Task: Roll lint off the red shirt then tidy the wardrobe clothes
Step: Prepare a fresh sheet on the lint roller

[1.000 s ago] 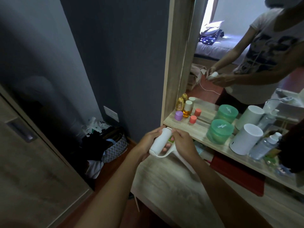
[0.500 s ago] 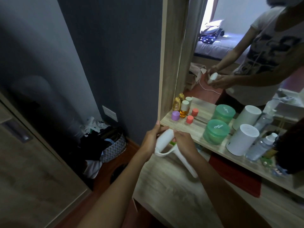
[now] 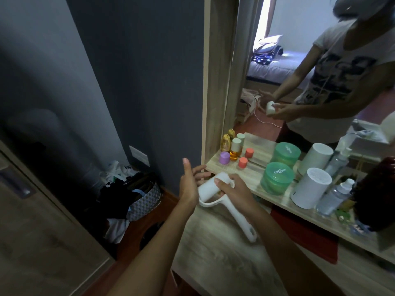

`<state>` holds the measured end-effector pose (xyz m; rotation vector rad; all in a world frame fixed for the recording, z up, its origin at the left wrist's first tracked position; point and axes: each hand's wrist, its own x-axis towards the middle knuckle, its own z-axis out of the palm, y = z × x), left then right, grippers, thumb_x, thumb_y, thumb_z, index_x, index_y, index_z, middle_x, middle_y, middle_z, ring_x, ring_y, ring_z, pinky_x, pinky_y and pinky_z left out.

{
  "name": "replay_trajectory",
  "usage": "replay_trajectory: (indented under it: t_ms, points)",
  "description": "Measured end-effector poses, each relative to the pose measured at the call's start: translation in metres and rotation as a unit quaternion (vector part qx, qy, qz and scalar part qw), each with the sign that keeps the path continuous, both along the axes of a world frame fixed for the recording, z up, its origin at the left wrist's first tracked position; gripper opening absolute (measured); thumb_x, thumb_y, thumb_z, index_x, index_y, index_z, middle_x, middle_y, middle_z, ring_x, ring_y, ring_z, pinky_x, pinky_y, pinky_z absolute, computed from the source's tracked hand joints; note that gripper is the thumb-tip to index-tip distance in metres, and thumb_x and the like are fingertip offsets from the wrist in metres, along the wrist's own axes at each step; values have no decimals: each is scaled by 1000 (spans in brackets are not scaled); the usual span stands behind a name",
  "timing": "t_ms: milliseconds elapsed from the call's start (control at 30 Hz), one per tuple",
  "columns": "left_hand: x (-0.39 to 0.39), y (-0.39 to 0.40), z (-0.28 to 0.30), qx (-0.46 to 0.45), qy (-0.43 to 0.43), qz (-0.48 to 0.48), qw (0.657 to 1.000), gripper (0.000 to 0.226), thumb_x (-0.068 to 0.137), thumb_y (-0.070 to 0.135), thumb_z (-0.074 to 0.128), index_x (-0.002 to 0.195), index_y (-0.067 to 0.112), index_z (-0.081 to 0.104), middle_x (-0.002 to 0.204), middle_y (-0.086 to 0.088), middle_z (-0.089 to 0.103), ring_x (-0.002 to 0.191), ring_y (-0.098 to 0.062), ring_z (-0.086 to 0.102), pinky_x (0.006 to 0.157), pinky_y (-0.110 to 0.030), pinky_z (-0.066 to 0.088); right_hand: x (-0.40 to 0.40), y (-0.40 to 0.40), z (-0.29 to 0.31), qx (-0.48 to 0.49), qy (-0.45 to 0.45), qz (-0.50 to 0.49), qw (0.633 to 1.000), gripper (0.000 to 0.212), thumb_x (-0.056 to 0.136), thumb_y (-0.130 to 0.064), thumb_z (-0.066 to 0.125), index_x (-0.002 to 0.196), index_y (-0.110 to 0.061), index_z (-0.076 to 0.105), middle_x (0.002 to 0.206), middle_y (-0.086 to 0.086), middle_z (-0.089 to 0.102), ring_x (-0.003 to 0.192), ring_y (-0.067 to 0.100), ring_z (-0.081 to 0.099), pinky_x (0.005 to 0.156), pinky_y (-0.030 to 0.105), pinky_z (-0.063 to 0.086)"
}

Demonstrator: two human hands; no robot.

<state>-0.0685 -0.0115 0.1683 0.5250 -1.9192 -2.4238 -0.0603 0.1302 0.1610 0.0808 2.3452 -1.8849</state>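
Note:
A white lint roller with a long white handle hangs over the wooden dressing table. My right hand grips the roller head from the right, fingers curled over its top. My left hand is beside the roller's left end, thumb raised and fingers extended, touching or nearly touching the roll. A red cloth lies under the table's shelf at the right; whether it is the red shirt cannot be told.
The shelf before the mirror carries small bottles, green jars, white cylinders and a spray bottle. A basket of clothes sits on the floor by the dark wall. A wardrobe door stands at the left.
My left hand has let go of the roller head and opened, thumb up. My right hand has kept its grip on the roller head, which has tilted more upright.

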Motion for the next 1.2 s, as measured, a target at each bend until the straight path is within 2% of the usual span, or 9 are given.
replay_trajectory:
  t_ms: [200, 333, 400, 467, 567, 667, 733, 967, 1200]
  points:
    - [3, -1, 6, -133, 31, -136, 981, 32, 89, 40, 60, 108, 14, 66, 91, -7, 68, 69, -12, 66, 53, -27, 52, -17, 4, 20, -19, 71, -36, 997, 34, 90, -32, 64, 120, -21, 55, 110, 1, 68, 95, 17, 67, 84, 35, 55]
    - [-5, -1, 20, -164, 78, -100, 978, 30, 92, 40, 57, 111, 18, 60, 99, -3, 65, 84, -17, 66, 66, -30, 54, -13, 3, 18, -138, 60, 76, 986, 75, 83, -15, 72, 144, -27, 31, 126, 3, 60, 108, 15, 65, 81, 28, 56]
    - [-8, -1, 28, -191, 96, -80, 974, 25, 95, 38, 52, 110, 19, 57, 99, 0, 61, 83, -12, 63, 64, -25, 53, -10, 4, 17, -95, 27, 98, 990, 88, 75, -16, 77, 144, -35, 26, 118, 4, 64, 94, 15, 69, 72, 30, 58]
    - [-10, -1, 35, -194, 99, -52, 975, 26, 98, 40, 45, 104, 18, 57, 91, -1, 59, 69, -9, 59, 52, -20, 49, -6, 4, 19, 14, -8, 97, 995, 67, 76, -18, 75, 134, -20, 44, 93, 5, 70, 68, 13, 67, 58, 29, 53]
    - [-12, -1, 41, 0, 32, -42, 999, 54, 100, 49, 27, 103, 7, 61, 76, -11, 62, 54, -15, 57, 41, -20, 46, -2, -4, 25, 181, 4, 18, 983, 18, 86, -31, 64, 93, -16, 70, 77, -3, 66, 71, 13, 61, 60, 25, 43]
    - [-12, -3, 43, 170, -10, -46, 984, 50, 101, 46, 29, 101, 7, 60, 87, -13, 64, 71, -19, 60, 52, -25, 52, 0, -9, 29, 180, 32, -47, 982, 19, 90, -33, 58, 86, -17, 69, 75, -3, 60, 66, 8, 54, 55, 23, 36]
    - [-11, -3, 44, 183, -6, -51, 982, 42, 101, 41, 33, 103, 8, 60, 95, -12, 63, 79, -19, 60, 56, -25, 53, -1, -12, 32, 165, 24, -51, 985, 19, 91, -29, 56, 84, -15, 67, 76, 0, 62, 64, 6, 52, 55, 21, 35]
    - [-21, -3, 40, -30, 26, 92, 995, 70, 98, 56, 20, 97, 6, 70, 100, -14, 67, 91, -23, 63, 66, -25, 50, -1, -31, 30, 191, -24, -9, 981, 21, 87, -29, 53, 79, -15, 66, 79, 7, 66, 79, 25, 60, 82, 43, 46]
    - [-10, -32, 39, -239, 116, 127, 956, 65, 99, 53, 21, 96, 13, 72, 93, -4, 69, 85, -14, 64, 67, -22, 49, 1, -31, 25, 172, 116, 34, 978, 23, 85, -14, 64, 103, -22, 52, 91, -4, 63, 83, 10, 61, 69, 24, 48]
